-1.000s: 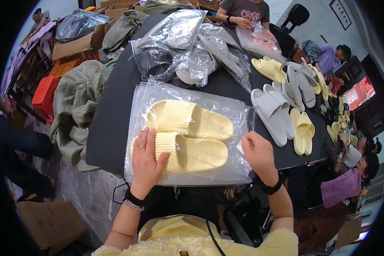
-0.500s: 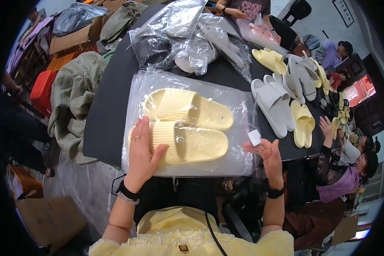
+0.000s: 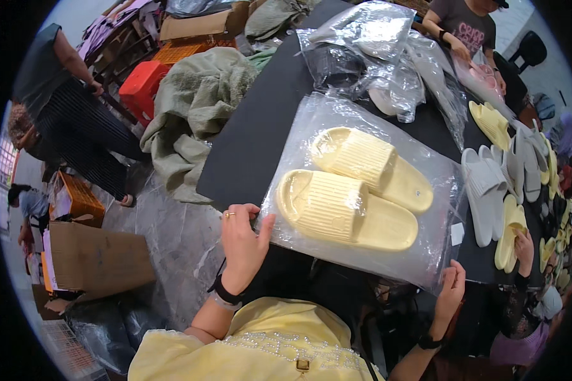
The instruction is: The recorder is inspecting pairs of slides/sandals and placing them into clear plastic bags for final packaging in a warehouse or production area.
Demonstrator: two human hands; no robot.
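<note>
A pair of pale yellow slide sandals point(image 3: 388, 222) lies side by side inside a clear plastic bag point(image 3: 375, 267) at the near edge of the black table. My left hand point(image 3: 243, 247) has curled fingers at the bag's near left corner, its thumb against the edge. At the near right corner, the fingers and thumb of my right hand point(image 3: 450, 293) close on the plastic. A small white tag point(image 3: 457, 233) shows near the bag's right side.
Clear bags with light-coloured contents point(image 3: 388, 60) are heaped at the back of the table point(image 3: 254, 133). Grey slides point(image 3: 483, 197) and yellow slides point(image 3: 510, 235) stand at right, where another person's hand point(image 3: 524, 251) touches a yellow one. Left are green sacking point(image 3: 194, 108), a red stool point(image 3: 143, 89) and a cardboard box point(image 3: 102, 260).
The view has swung left. My left hand has gone from on top of the slides to the bag's corner, and my right hand has closed on the other corner. The bag now lies slanted.
</note>
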